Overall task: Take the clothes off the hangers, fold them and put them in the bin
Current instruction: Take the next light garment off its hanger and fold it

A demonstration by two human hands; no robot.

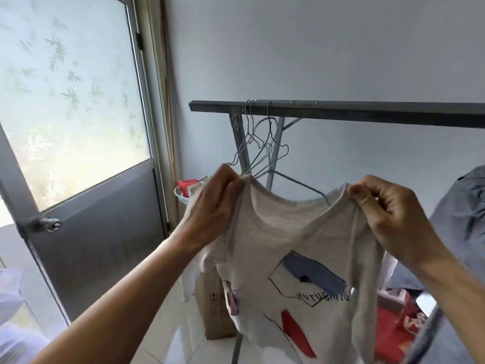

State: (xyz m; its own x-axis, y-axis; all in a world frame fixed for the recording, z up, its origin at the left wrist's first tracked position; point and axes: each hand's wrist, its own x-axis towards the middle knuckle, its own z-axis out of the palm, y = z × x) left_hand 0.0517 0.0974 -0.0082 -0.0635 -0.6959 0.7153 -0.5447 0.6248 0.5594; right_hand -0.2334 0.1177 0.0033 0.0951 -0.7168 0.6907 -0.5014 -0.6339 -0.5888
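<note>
A pale grey T-shirt (283, 271) with blue and red patches and black lettering hangs spread between my hands in front of the clothes rail (367, 112). My left hand (212, 206) pinches its left shoulder, and my right hand (388, 206) pinches its right shoulder. Several bare wire hangers (262, 145) hang on the rail just behind the shirt's collar. A blue-grey garment (464, 219) hangs at the right edge. A white bin (183, 194) with red cloth inside stands behind my left hand, mostly hidden.
A metal door (91, 206) with frosted glass stands open at the left. A cardboard box (212, 308) sits on the tiled floor under the shirt. Red items (396, 334) lie on the floor at the right, beneath the rail.
</note>
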